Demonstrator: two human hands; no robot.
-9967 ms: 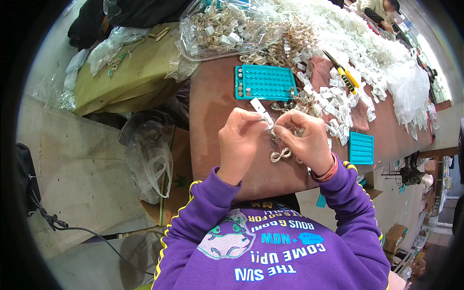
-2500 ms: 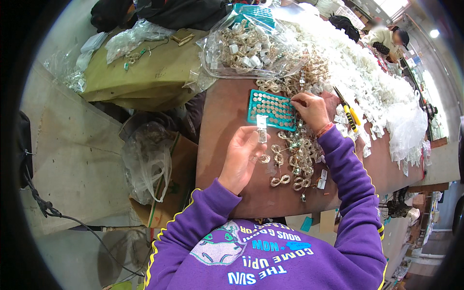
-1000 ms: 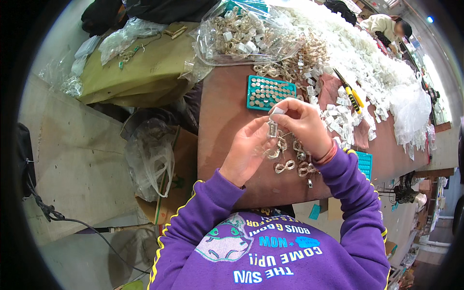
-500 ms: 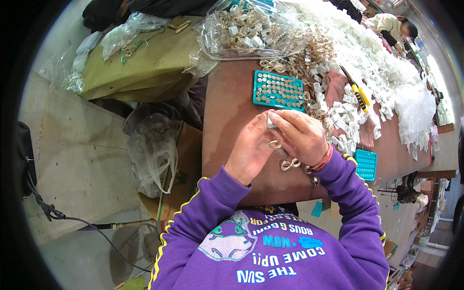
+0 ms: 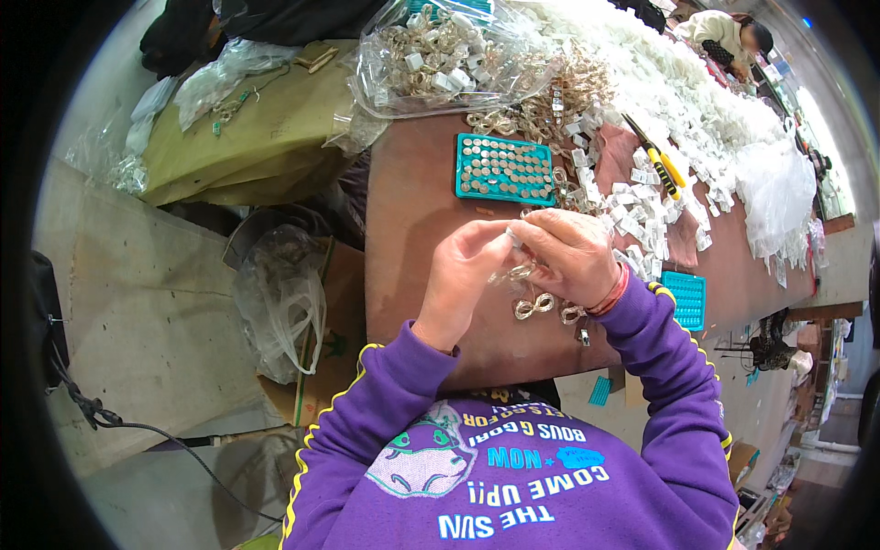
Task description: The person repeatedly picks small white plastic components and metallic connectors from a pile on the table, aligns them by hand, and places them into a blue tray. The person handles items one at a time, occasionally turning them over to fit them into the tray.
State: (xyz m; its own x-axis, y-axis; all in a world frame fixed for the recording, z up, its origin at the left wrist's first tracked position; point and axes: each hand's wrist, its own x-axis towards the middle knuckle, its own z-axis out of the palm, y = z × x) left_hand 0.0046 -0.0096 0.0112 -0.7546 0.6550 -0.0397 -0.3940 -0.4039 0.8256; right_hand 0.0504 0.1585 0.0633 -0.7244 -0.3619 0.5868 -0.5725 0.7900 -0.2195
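Fingertips of my left hand and my right hand meet over the table, pinching a small white plastic case between them. Most of that case is covered by the fingers. A coil of thin pale wire hangs just below it, close to the right palm; whether the two are joined I cannot tell. Just beyond my hands lies a teal tray holding rows of round silver button cells. More wire coils rest on the table under my right hand.
White plastic cases lie heaped to the right, beside yellow-handled pliers on a pink cloth. A clear bag of wired cases stands at the back. Another teal tray sits by my right sleeve. Far right, a person bends over.
The whole view has shifted, so the table and tray appear farther left. My fingers now cover more of the white case, and my left hand is turned more edge-on.
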